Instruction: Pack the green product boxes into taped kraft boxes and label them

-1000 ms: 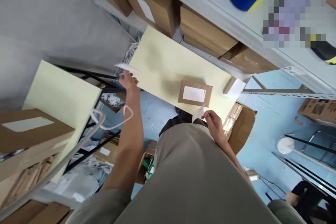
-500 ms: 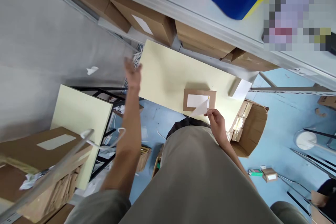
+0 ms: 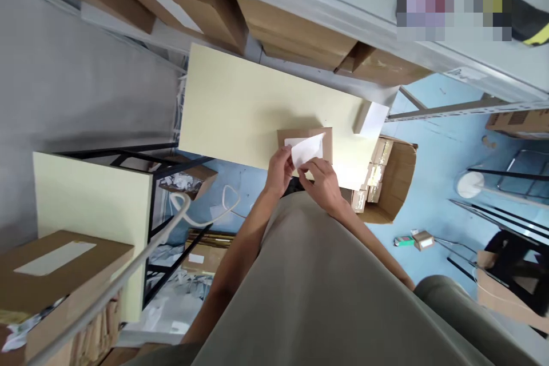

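A small brown cardboard box (image 3: 327, 146) lies near the front edge of the pale yellow table (image 3: 231, 103). On its top is a white label (image 3: 290, 142), partly covered by a thin white sheet of paper (image 3: 309, 150). My right hand (image 3: 321, 183) pinches the sheet at its lower edge, thumb and fingertips together. At the sheet's left corner my left hand (image 3: 279, 171) is closed, with the paper's edge between thumb and fingers. Both hands are close together over the box's near side.
A white box (image 3: 371, 118) stands at the table's right end. Beside it, an open carton (image 3: 397, 183) holds several small boxes. Large cartons (image 3: 295, 28) line the shelf behind. To the left is a second pale table (image 3: 92, 200) with a carton (image 3: 64, 263) and a pale tube (image 3: 115, 286).
My left hand has come from the table's far left, where it was open in the air, to the paper sheet. My right hand keeps its hold on the sheet. The view has shifted.
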Action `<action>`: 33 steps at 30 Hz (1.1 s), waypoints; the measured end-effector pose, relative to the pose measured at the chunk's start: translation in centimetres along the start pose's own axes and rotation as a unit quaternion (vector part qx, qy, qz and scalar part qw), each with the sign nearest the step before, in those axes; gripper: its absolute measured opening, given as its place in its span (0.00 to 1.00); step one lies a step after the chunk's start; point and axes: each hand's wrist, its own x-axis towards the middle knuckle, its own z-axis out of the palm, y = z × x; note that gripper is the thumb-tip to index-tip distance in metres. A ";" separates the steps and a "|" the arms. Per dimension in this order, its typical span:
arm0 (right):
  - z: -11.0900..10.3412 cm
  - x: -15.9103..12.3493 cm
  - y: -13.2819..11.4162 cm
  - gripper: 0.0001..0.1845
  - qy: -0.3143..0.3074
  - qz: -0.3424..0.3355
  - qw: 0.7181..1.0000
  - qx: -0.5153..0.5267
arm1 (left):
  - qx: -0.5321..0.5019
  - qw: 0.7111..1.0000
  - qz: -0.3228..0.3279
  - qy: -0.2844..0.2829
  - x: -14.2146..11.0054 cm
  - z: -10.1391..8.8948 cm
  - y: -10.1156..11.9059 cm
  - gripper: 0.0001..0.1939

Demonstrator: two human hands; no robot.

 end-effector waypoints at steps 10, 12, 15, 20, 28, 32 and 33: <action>1.1 -3.1 1.9 0.09 -0.060 0.040 0.996 0.050 | -0.001 0.998 -0.038 0.048 -1.3 -1.9 -1.3 0.22; 0.4 -3.2 2.4 0.10 -0.009 0.081 0.994 0.066 | 0.014 0.998 -0.032 0.045 -1.7 -2.3 -1.8 0.19; -1.1 -2.7 3.5 0.11 0.076 0.145 0.985 0.062 | 0.034 0.998 -0.031 0.031 -2.6 -2.8 -2.2 0.20; -2.6 -1.5 5.3 0.12 0.096 0.182 0.974 0.091 | 0.076 0.997 -0.032 0.014 -4.2 -2.9 -2.2 0.20; -2.2 -2.2 5.4 0.09 0.051 0.170 0.975 0.135 | 0.112 0.994 -0.013 -0.007 -5.4 -3.3 -2.9 0.18; -2.1 -2.6 5.3 0.07 0.028 0.153 0.978 0.140 | 0.114 0.993 -0.020 -0.009 -6.0 -3.3 -3.6 0.17; -2.1 -2.7 5.2 0.06 0.024 0.146 0.979 0.138 | 0.113 0.993 -0.020 -0.010 -6.1 -3.2 -3.8 0.17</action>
